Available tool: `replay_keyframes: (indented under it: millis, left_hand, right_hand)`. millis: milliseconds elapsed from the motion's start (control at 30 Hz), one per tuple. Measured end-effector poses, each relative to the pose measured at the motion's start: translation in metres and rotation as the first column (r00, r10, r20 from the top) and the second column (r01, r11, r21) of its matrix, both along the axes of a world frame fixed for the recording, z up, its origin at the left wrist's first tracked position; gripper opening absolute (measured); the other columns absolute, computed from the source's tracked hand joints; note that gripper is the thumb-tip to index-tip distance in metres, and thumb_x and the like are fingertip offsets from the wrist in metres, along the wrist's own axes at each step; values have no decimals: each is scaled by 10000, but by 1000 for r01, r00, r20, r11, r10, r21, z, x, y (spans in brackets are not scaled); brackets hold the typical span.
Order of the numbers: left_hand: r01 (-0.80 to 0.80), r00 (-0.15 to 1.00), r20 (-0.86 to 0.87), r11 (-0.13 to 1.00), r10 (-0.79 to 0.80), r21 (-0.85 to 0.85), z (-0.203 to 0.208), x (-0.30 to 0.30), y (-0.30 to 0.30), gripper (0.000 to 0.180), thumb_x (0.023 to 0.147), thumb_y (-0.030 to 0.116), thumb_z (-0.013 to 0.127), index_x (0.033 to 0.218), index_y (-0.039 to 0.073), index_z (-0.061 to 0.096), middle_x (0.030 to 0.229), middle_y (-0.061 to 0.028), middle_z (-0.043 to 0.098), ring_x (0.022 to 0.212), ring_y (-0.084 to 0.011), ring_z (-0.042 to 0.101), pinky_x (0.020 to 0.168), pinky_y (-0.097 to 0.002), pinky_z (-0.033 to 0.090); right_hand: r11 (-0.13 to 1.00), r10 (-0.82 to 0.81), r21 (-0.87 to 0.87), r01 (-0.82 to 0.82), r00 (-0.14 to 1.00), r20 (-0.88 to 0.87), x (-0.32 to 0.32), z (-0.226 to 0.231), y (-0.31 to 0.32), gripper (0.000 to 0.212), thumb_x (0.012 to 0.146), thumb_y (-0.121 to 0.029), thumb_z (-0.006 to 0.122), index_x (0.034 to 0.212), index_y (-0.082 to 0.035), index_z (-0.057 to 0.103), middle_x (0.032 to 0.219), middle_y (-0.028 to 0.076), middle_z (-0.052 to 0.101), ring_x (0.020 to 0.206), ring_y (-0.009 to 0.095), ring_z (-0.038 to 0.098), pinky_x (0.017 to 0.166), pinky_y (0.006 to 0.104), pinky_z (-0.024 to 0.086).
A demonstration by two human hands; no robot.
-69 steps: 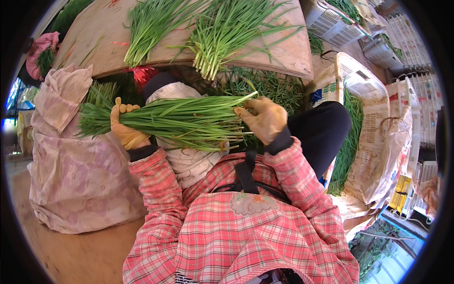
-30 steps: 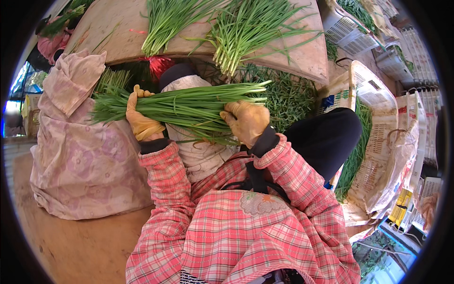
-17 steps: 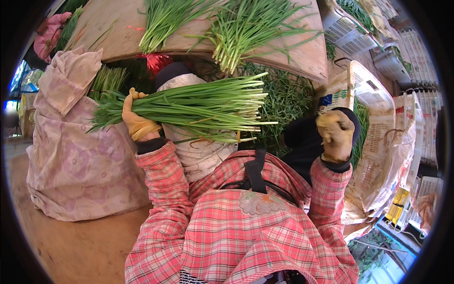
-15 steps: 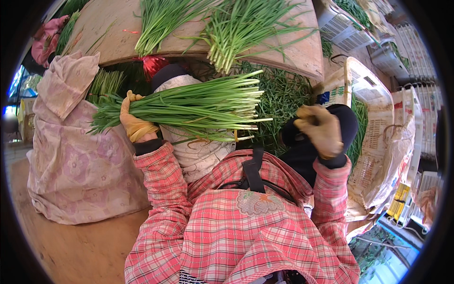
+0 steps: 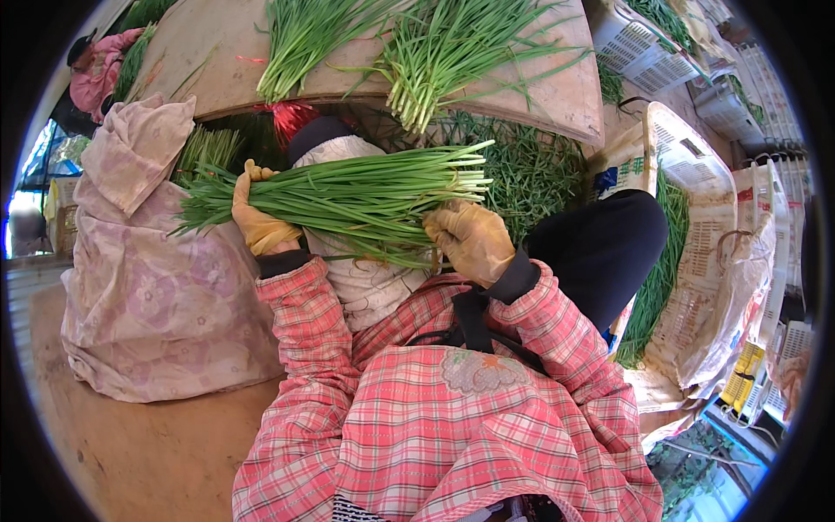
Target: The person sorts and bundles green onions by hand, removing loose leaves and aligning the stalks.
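A thick bunch of garlic chives (image 5: 365, 193) lies crosswise above my lap, its pale cut stems pointing right and its leaf tips left. My left hand (image 5: 259, 217), in a tan glove, is wrapped round the leafy part from below. At the stem end my right hand (image 5: 471, 240), gloved alike, has its fingers curled on the lower stems; its fingertips are partly hidden by the chives. Two more bunches, a left chive bunch (image 5: 309, 43) and a right chive bunch (image 5: 444, 61), rest on the wooden board in front of me.
The wooden board (image 5: 557, 96) spans the far side, with loose green trimmings (image 5: 535, 178) beneath its edge. At right stands a white plastic crate (image 5: 696, 157) containing chives. Left of me is a floral cloth (image 5: 165, 296) over a pile. A person in pink (image 5: 97, 74) sits far left.
My right hand has come left from beside my knee and closed on the lower stems of the bunch. The left hand keeps its hold; the view has shifted slightly.
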State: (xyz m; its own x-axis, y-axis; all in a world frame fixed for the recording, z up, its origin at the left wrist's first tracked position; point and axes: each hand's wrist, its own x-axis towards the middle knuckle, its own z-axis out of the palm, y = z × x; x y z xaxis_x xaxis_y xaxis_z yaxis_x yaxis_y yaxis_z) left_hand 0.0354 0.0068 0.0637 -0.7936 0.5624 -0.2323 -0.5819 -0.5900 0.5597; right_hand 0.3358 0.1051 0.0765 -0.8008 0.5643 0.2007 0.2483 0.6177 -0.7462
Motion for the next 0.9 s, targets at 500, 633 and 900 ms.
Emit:
replay_keyframes:
  millis: [500,633,900]
  left_hand:
    - [7,1000,-23,1000,-7,4,5,2,-2,182,802,90,579,970,21,579,760,-52,586,702,-179,575,689,-333,498]
    - [-3,1000,-5,999,3,-51,-7,-6,-3,169,793,90,590,948,25,601,738,-66,603,683,-182,586,667,-339,505]
    - [-33,999,24,991,36,-131,-19,-17,-8,157,794,90,578,931,14,594,727,-63,586,646,-183,572,621,-327,503]
  right_hand:
    - [933,-233,166,319,888,-397,-19,18,15,197,682,-7,697,865,-73,666,724,77,629,585,194,593,543,276,476]
    - [922,-367,-261,286,859,-356,9,40,17,89,794,28,620,866,-21,632,773,47,614,670,104,555,623,219,451]
    - [557,-831,-540,631,414,-372,71,35,49,94,890,-113,557,886,-25,589,810,58,625,638,78,496,574,197,410]
